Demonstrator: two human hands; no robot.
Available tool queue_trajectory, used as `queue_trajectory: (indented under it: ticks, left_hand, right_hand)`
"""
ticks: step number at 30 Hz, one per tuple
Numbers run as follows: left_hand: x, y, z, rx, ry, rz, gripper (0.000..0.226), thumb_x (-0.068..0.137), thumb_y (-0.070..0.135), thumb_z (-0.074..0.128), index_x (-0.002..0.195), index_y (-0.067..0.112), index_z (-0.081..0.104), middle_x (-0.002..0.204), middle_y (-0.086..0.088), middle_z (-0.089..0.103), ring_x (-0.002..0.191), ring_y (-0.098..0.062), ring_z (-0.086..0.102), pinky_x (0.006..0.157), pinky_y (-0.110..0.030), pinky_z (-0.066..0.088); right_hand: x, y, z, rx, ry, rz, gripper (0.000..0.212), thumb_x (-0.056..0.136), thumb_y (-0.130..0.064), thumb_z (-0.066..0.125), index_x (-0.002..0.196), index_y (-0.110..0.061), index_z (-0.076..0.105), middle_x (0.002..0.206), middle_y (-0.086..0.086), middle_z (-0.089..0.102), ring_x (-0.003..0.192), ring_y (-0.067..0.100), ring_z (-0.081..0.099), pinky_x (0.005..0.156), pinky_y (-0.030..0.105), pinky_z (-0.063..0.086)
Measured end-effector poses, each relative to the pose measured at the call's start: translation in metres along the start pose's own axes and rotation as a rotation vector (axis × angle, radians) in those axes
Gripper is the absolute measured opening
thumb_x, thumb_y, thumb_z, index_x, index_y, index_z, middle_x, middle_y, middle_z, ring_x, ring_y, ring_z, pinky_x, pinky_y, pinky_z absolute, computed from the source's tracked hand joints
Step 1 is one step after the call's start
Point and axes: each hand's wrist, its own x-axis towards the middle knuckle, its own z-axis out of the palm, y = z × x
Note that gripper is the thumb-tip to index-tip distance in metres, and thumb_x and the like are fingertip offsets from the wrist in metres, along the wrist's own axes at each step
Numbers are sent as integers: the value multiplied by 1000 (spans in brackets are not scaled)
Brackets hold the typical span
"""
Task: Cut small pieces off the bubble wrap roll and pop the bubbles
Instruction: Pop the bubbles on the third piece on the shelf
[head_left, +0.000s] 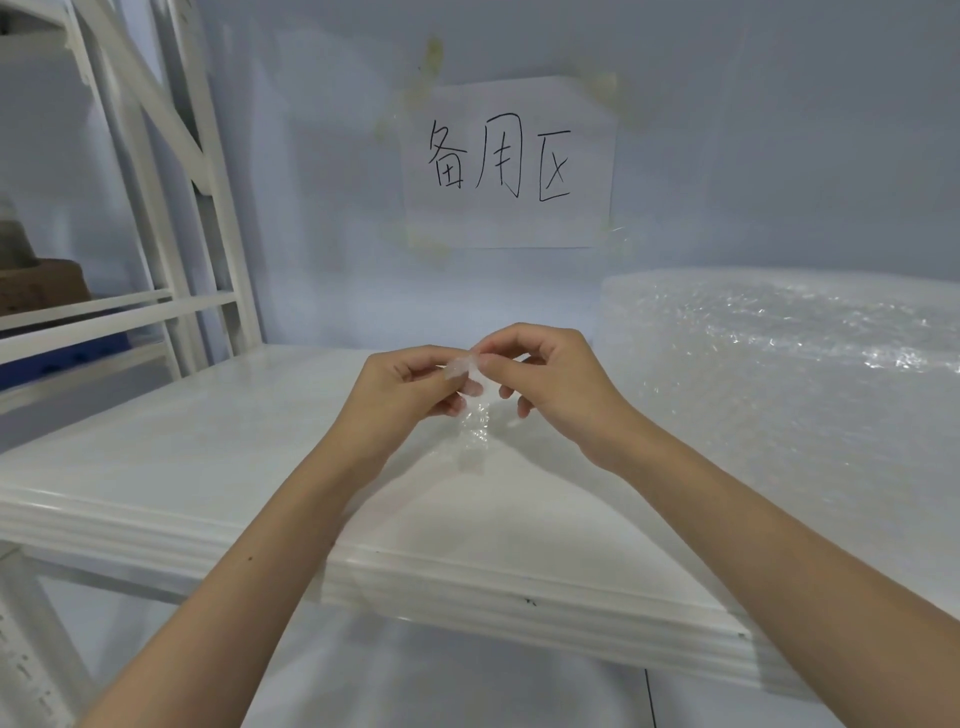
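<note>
Bubble wrap piece (470, 395) hangs above the shelf's (218, 447) middle, pinched at its top between left hand (410, 387) and right hand (545, 384), likely to squeeze bubbles; the roll (789, 353) lies at the right edge.

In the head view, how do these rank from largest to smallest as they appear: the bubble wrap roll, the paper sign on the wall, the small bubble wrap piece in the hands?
1. bubble wrap roll, cut off by the frame edge
2. paper sign
3. small bubble wrap piece, pinched by left hand and right hand
</note>
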Motion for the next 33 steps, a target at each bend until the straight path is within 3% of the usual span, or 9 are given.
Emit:
queue_trajectory:
  ticks: [4, 8, 13, 16, 20, 27, 33]
  left_hand:
    - [1, 3, 0, -101, -5, -62, 21, 94, 13, 56, 92, 9, 77, 90, -16, 74, 73, -19, 63, 75, -26, 56]
    - [1, 1, 0, -69, -43, -48, 20, 91, 20, 62, 95, 7, 76, 98, -11, 74, 77, -17, 63, 81, -28, 56]
    - [3, -3, 0, -21, 7, -40, 19, 90, 5, 65, 106, 13, 73, 81, -6, 71, 72, -14, 63, 82, -28, 56]
    - [4, -4, 0, -45, 30, -42, 23, 89, 5, 66, 109, 15, 70, 84, -7, 71, 74, -15, 65, 81, -27, 55]
    - [5, -4, 0, -14, 47, -32, 14, 90, 7, 65, 100, 14, 73, 84, -5, 69, 73, -14, 65, 81, -27, 56]
    - [5, -5, -1, -6, 40, -13, 13, 92, 15, 64, 95, 6, 73, 86, -10, 69, 81, -23, 62, 91, -43, 56]
    - [5, -5, 1, 2, 23, -19, 16, 96, 15, 58, 94, 8, 73, 87, -10, 70, 80, -24, 63, 85, -38, 56]
  right_hand:
    - [-1, 2, 0, -10, -13, 8, 9, 86, -16, 69, 82, -23, 74, 90, 1, 71, 65, 9, 56, 55, 25, 47]
    - [-2, 4, -3, -23, -11, 27, 3, 84, -21, 73, 84, -20, 76, 94, 0, 72, 64, 7, 57, 55, 24, 48]
    - [-1, 6, -4, -13, -2, 58, 13, 90, -14, 64, 97, -19, 74, 99, 1, 71, 68, 10, 62, 56, 25, 52]
    - [-2, 5, -1, 52, 7, 144, 18, 94, -19, 60, 108, -15, 70, 97, 2, 69, 70, 13, 64, 59, 26, 53]
    - [-3, 6, 1, 29, -72, 220, 24, 91, -29, 65, 96, -7, 74, 86, 3, 73, 70, 13, 63, 67, 27, 53]
    - [-2, 8, 2, 5, -109, 233, 18, 84, -25, 73, 89, -8, 75, 75, -6, 71, 67, 7, 62, 67, 24, 52]
    - [-3, 8, 4, 1, -116, 227, 15, 85, -19, 72, 92, -6, 74, 80, -1, 70, 68, 8, 62, 62, 20, 51]
